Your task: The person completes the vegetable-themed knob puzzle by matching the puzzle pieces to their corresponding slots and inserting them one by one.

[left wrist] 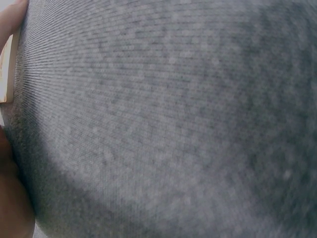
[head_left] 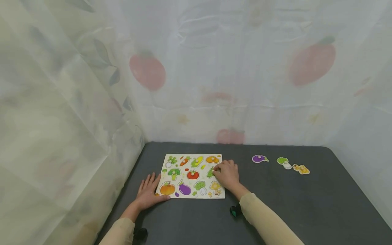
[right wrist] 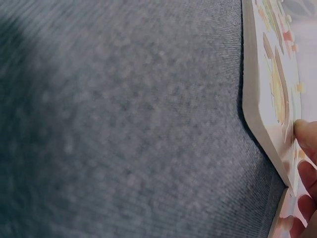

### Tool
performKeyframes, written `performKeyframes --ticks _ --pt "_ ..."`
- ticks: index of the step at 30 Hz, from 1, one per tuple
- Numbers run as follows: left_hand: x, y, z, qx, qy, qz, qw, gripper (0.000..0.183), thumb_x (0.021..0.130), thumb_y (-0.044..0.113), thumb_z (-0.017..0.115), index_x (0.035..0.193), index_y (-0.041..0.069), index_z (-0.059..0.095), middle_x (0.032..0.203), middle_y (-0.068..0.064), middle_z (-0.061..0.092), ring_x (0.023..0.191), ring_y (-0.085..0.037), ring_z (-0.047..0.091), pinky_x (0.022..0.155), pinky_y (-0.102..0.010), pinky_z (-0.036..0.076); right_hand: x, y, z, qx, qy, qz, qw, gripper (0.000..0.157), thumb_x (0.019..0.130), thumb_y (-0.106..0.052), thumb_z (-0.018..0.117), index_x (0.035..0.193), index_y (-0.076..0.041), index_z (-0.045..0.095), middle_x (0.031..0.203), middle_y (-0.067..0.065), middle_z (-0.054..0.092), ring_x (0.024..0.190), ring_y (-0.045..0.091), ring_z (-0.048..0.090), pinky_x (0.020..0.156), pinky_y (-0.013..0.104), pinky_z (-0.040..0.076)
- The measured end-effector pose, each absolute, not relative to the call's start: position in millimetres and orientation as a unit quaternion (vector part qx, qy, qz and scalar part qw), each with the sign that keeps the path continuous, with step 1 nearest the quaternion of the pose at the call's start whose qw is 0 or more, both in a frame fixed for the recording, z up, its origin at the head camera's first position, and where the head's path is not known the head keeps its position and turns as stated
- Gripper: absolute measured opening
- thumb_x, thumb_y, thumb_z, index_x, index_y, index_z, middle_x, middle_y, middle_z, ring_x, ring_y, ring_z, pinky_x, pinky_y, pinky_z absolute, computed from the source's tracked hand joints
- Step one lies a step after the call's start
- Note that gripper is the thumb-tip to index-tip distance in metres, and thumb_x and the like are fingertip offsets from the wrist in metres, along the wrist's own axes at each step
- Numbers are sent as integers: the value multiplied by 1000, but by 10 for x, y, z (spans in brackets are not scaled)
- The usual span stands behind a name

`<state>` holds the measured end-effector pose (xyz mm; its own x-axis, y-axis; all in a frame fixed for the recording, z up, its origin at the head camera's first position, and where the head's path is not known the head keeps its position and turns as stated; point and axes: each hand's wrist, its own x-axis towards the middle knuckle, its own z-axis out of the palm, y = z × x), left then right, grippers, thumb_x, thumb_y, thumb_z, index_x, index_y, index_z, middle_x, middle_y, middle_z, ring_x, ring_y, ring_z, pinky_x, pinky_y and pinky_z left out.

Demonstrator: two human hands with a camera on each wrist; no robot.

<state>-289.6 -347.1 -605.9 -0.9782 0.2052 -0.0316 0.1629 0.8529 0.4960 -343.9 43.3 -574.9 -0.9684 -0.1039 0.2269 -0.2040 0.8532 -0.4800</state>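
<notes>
A white vegetable puzzle board (head_left: 180, 166) lies flat on the dark table. My left hand (head_left: 148, 192) rests at its lower left corner, fingers spread along the left edge and thumb on the front edge. With curled fingers, my right hand (head_left: 228, 173) pinches a green puzzle piece (head_left: 210, 172) at the board's right side; the fingertips partly cover it. Knobbed pieces such as a tomato (head_left: 193, 175) and a broccoli (head_left: 174, 174) sit in the board. In the right wrist view, the thumb (right wrist: 306, 136) is close to the board's face (right wrist: 267, 94).
To the right on the table (head_left: 275, 204) lie an eggplant piece (head_left: 259, 158), a leafy green vegetable piece (head_left: 283, 162) and a yellow-brown piece (head_left: 301, 169). A patterned curtain (head_left: 196, 85) hangs behind the table and along its left side.
</notes>
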Motion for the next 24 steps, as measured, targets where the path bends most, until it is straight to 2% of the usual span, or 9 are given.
performKeyframes --ticks 6,10,13,18,24 --pt "-2853 -3436 -6009 100 961 257 29 123 75 75 74 164 9 22 169 -23 10 154 -46 2 119 -64 -5 -3447 533 -5759 97 -944 298 102 10 91 -31 77 96 -23 82 99 -2 64 105 27 49 89 48 39" --pt "-2850 -3432 -5999 101 961 255 26 123 75 75 74 164 9 23 168 -24 11 154 -46 3 119 -64 -4 -3435 706 -5691 108 -935 317 118 15 92 -26 75 105 -20 82 104 2 65 109 30 49 90 51 38" --pt "-2850 -3428 -5991 101 961 257 25 123 75 75 74 164 9 23 168 -24 11 154 -46 3 119 -64 -4 -3445 861 -5643 100 -935 320 118 18 93 -27 73 109 -19 81 111 5 66 116 33 48 97 55 37" --pt "-2844 -3424 -5987 100 960 259 24 123 75 74 75 164 7 23 168 -24 11 153 -47 3 119 -64 -4 -3442 1088 -5593 87 -931 336 110 20 93 -25 74 110 -17 81 114 7 67 122 36 46 105 61 32" --pt "-2838 -3420 -6009 100 960 260 21 123 74 74 75 164 7 24 168 -25 11 153 -48 3 119 -64 -5 -3389 1231 -5611 92 -935 321 114 21 92 -27 78 108 -15 81 111 9 67 117 37 49 102 63 34"
